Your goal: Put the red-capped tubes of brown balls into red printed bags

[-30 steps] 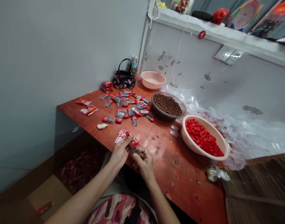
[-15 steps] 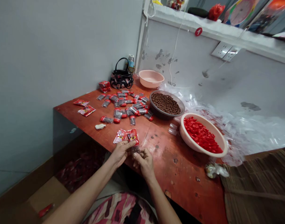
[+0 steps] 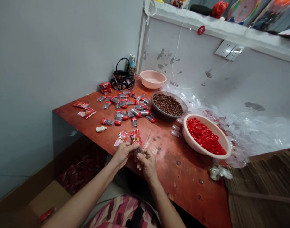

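At the table's near edge, both hands are closed on a small red printed plastic packet (image 3: pixel 136 136). Its lower part is clear, with something dark inside that looks like a filled container. My left hand (image 3: pixel 123 154) pinches the packet from the left, thumb on top. My right hand (image 3: pixel 147 162) grips the lower end with curled fingers, which partly cover it. A second flat red packet (image 3: pixel 121 138) lies just beyond my left hand. Farther back is a loose group of clear containers (image 3: pixel 123 104) with red caps and dark contents.
A grey bowl (image 3: pixel 155 111) holds brown balls, and a pink basin (image 3: pixel 227 148) holds red caps. Another pink basin (image 3: pixel 153 84) and a black handbag (image 3: pixel 123 81) stand at the back. Clear plastic containers (image 3: pixel 261 133) heap along the wall. Red packets (image 3: pixel 87 112) lie left.
Both hands stay closed on the packet at nearly the same spot, with slight finger movement. The packet's upper part now stands a little higher. The view has shifted slightly.
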A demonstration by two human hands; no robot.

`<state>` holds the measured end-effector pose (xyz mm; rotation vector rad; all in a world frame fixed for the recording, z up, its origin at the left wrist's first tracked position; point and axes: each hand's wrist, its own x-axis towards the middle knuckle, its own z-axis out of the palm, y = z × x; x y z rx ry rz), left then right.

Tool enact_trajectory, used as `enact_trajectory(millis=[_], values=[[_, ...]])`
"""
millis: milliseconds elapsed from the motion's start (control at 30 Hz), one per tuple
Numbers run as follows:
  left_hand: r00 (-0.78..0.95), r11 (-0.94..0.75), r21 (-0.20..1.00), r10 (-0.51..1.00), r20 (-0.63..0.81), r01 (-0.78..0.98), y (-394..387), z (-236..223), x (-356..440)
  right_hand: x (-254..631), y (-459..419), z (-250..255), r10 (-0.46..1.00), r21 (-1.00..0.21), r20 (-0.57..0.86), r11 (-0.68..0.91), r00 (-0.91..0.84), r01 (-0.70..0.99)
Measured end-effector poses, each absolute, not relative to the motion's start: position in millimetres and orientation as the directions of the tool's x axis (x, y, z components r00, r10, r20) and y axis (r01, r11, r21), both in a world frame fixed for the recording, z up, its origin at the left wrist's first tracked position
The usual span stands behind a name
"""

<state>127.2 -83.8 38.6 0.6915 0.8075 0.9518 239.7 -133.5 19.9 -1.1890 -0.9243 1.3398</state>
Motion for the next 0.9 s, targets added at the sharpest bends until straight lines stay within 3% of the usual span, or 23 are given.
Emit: enact_trajectory(millis=[167,333,567,767,900], values=[[0.303,0.437,0.764,0.896,-0.324,-0.476,-84,34,129,237,-137,21,0.974,-1.0,-0.017,-0.021,0.226,0.013],[0.281,0.417,0.752,0.907,-0.312,-0.51,-86,32,134,234,-140,21,0.972,-0.999,0.008,-0.004,0.235,0.049],[0.499,0.5,0.758,0.824,-0.268,-0.419,-90,36,126,234,-143,22,0.986,-0.953,-0.13,-0.095,0.104,-0.286],[0.393,0.46,0.786,0.869,-0.301,-0.413,-98,33,133,233,-141,22,0.967,-0.988,-0.068,-0.03,0.247,-0.154],[0.374,0.466,0.752,0.874,-0.31,-0.466,-103,32,133,236,-139,20,0.988,-0.951,-0.098,-0.058,0.12,-0.305]])
